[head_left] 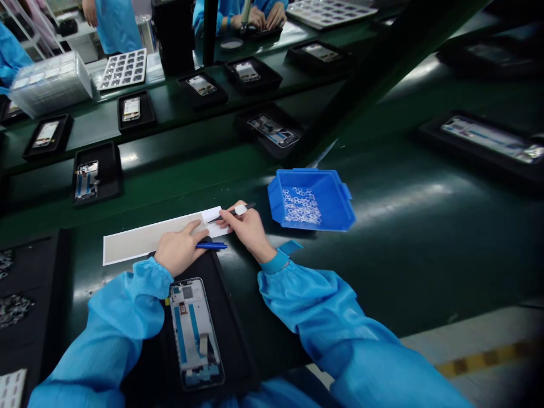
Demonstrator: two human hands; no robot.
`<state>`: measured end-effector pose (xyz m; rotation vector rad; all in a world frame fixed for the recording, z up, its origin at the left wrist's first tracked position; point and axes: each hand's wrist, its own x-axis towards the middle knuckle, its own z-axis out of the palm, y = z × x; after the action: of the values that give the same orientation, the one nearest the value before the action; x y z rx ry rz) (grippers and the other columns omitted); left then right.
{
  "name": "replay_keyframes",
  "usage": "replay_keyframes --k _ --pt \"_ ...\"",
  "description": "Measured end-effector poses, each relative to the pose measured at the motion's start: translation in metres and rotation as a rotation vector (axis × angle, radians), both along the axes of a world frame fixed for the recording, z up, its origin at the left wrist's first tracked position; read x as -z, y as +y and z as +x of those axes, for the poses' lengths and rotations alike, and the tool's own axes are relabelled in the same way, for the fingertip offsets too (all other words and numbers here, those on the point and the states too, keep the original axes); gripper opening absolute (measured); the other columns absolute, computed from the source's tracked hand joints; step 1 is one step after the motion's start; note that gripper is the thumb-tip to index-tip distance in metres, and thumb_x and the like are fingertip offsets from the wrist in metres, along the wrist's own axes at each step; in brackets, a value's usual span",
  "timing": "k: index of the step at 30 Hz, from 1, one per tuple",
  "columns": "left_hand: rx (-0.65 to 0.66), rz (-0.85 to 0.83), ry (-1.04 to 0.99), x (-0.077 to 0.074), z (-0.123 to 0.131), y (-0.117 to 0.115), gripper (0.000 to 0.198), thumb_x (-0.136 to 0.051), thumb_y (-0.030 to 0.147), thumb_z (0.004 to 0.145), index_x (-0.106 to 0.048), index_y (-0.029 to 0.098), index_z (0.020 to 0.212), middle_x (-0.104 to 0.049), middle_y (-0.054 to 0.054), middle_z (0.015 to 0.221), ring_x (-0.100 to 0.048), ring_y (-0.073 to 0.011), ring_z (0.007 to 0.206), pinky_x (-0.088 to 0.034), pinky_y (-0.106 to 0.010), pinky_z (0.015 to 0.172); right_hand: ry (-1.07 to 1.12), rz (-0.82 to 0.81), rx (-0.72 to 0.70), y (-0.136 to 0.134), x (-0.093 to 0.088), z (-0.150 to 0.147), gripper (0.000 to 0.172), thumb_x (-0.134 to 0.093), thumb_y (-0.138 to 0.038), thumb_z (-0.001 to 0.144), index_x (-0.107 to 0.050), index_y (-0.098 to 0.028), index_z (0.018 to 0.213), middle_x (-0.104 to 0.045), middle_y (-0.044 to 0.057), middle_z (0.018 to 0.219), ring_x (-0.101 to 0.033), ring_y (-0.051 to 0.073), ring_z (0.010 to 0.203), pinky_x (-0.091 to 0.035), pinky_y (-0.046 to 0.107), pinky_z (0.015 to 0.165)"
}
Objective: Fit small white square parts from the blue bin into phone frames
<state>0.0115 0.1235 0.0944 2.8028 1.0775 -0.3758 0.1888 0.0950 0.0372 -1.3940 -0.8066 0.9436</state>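
Observation:
My left hand [179,247] rests on a long strip [142,241] with a white border, fingers towards its right end, and a blue pen-like tool [211,246] is held under its fingers. My right hand [247,226] grips dark tweezers [225,215], whose tip meets the strip's white right end. Below my left hand, an open phone frame [196,334] with blue strips lies in a black tray [229,317]. Right of my right hand stands a blue bin [334,198] with many small white ring-like pieces [301,205] inside.
Black trays with phone parts [87,181] line the green table [395,255] and the raised track behind. A dark post [361,79] slants across the upper right. Clear stacked trays [53,82] stand at the back left. Another person's hands [266,18] work at the far side.

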Motion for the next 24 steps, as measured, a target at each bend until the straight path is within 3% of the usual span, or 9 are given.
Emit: replay_keyframes --k 3,6,9,11,15,24 --pt "-0.01 -0.039 -0.047 -0.004 -0.01 0.002 0.041 -0.051 0.04 0.097 -0.053 0.035 0.138 -0.044 -0.003 0.153 -0.068 -0.0274 0.108 -0.059 -0.039 0.085 0.055 0.052 0.071 -0.015 -0.012 -0.003 0.049 -0.075 -0.066 0.067 -0.05 -0.023 0.072 -0.068 0.003 0.058 -0.072 0.023 0.062 -0.047 0.023 0.042" --pt "-0.145 -0.023 -0.196 -0.012 -0.033 0.003 0.043 -0.053 0.031 0.095 -0.055 0.028 0.137 -0.054 -0.006 0.144 -0.065 -0.0265 0.113 -0.054 -0.037 0.092 0.116 0.063 0.079 -0.047 -0.022 -0.016 0.048 -0.075 -0.063 0.072 -0.048 -0.023 0.074 -0.066 0.001 0.055 -0.072 0.023 0.063 -0.043 0.021 0.041" --pt "-0.333 -0.158 -0.326 -0.017 -0.057 -0.003 0.031 -0.049 0.037 0.095 -0.069 0.023 0.114 -0.073 -0.005 0.107 -0.069 -0.0239 0.095 -0.052 -0.033 0.083 0.107 0.008 -0.055 -0.08 -0.025 -0.038 0.042 -0.075 -0.056 0.079 -0.051 -0.022 0.074 -0.06 -0.001 0.049 -0.071 0.023 0.059 -0.039 0.021 0.04" --pt "-0.395 -0.366 -0.333 -0.015 -0.067 -0.01 0.035 -0.048 0.046 0.093 -0.072 0.021 0.097 -0.072 -0.003 0.082 -0.067 -0.0212 0.076 -0.049 -0.03 0.07 -0.001 -0.012 -0.139 -0.096 -0.022 -0.052 0.035 -0.071 -0.049 0.085 -0.055 -0.02 0.073 -0.059 -0.001 0.051 -0.068 0.02 0.056 -0.042 0.023 0.045" --pt "-0.367 -0.57 -0.339 -0.007 -0.069 -0.022 0.035 -0.049 0.046 0.089 -0.071 0.019 0.089 -0.07 -0.002 0.077 -0.061 -0.0167 0.067 -0.043 -0.027 0.063 -0.215 -0.034 -0.171 -0.104 -0.013 -0.067 0.026 -0.066 -0.04 0.088 -0.059 -0.02 0.074 -0.064 0.001 0.064 -0.064 0.018 0.057 -0.044 0.027 0.053" --pt "-0.306 -0.604 -0.205 -0.002 -0.061 -0.024 0.031 -0.046 0.043 0.088 -0.068 0.021 0.087 -0.065 -0.001 0.073 -0.055 -0.016 0.062 -0.035 -0.028 0.06 -0.318 -0.059 -0.161 -0.103 -0.011 -0.071 0.025 -0.063 -0.04 0.089 -0.057 -0.021 0.074 -0.064 0.0 0.064 -0.063 0.019 0.058 -0.04 0.028 0.054"
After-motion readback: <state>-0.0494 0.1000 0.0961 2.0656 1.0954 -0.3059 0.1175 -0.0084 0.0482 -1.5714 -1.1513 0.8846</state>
